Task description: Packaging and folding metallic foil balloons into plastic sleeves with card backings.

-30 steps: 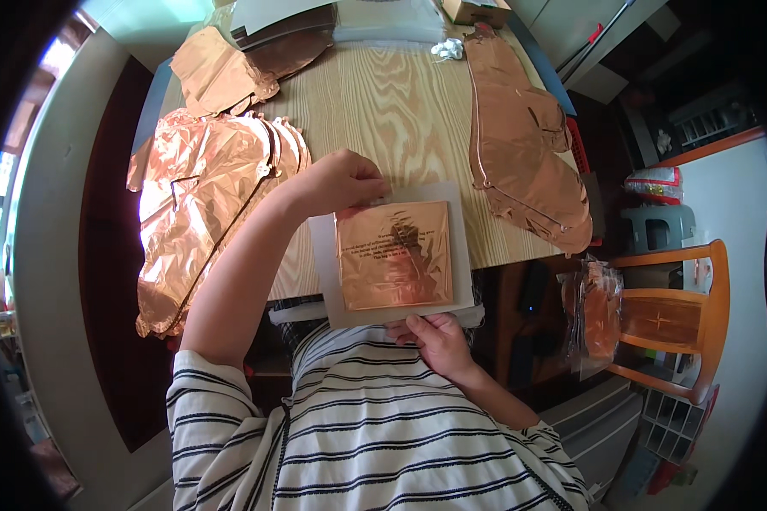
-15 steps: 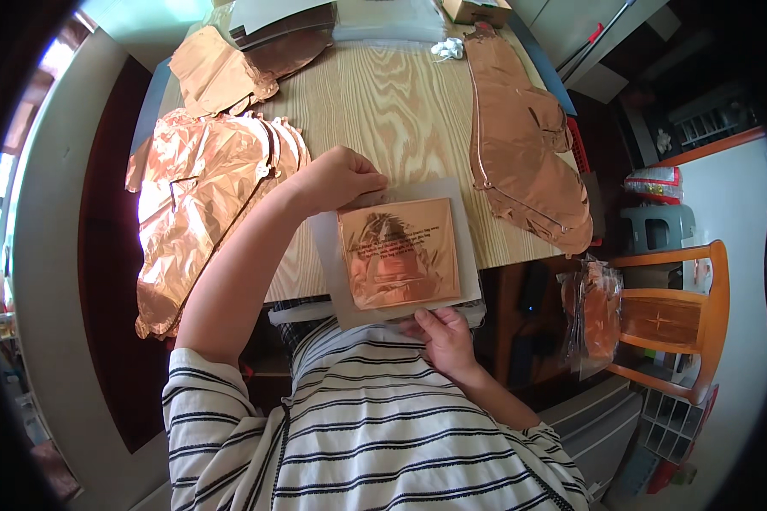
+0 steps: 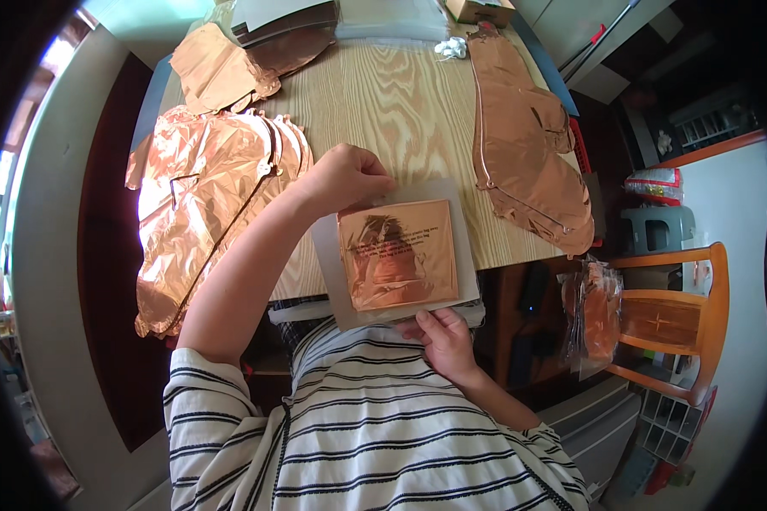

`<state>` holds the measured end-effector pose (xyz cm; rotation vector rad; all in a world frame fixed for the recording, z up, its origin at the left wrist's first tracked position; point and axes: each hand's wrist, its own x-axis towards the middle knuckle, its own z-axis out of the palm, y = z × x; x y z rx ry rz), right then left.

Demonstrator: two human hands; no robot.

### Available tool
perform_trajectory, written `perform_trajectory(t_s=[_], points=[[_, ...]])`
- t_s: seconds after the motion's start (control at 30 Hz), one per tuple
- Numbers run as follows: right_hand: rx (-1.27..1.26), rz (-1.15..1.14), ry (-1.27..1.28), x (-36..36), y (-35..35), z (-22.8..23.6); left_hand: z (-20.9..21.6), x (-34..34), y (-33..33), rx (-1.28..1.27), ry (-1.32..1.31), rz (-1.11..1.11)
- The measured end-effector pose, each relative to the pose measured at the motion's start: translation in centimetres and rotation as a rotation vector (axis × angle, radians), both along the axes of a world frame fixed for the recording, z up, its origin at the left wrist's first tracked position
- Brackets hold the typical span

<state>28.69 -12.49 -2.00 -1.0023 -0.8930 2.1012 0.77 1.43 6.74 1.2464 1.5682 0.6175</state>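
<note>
A frosted clear plastic bag (image 3: 467, 255) hangs flat before my body, over the near table edge. Inside it shows a folded, shiny copper-coloured foil sheet (image 3: 405, 285), roughly square, seen through dark print on the bag. My left hand (image 3: 349, 177) reaches across the bag's upper edge, closed, its fingertips pinching the rim near the top middle. Below, my right hand (image 3: 446, 342) grips the bottom edge between thumb and fingers. The fingers behind the bag are partly hidden.
Stacks of flat copper foil balloons lie at the table's left (image 3: 204, 187), far left (image 3: 217, 72) and right (image 3: 528, 153). Clear plastic bags (image 3: 388, 21) and a white crumpled item (image 3: 452, 48) sit at the back. A wooden chair (image 3: 669, 315) with bagged foil (image 3: 601, 319) stands right.
My left hand has shifted very slightly right along the bag's upper edge. The bag and my right hand stay nearly where they were.
</note>
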Motion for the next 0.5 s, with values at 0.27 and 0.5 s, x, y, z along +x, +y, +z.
perform_trajectory(t_s=[0.27, 0.5], points=[[-0.016, -0.045, -0.025, -0.03, -0.06, 0.23, -0.6, 0.15, 0.35, -0.032, 0.064, -0.024], [0.006, -0.067, -0.049, -0.12, -0.18, 0.22, -0.02, 0.24, 0.44, -0.016, 0.08, -0.079]])
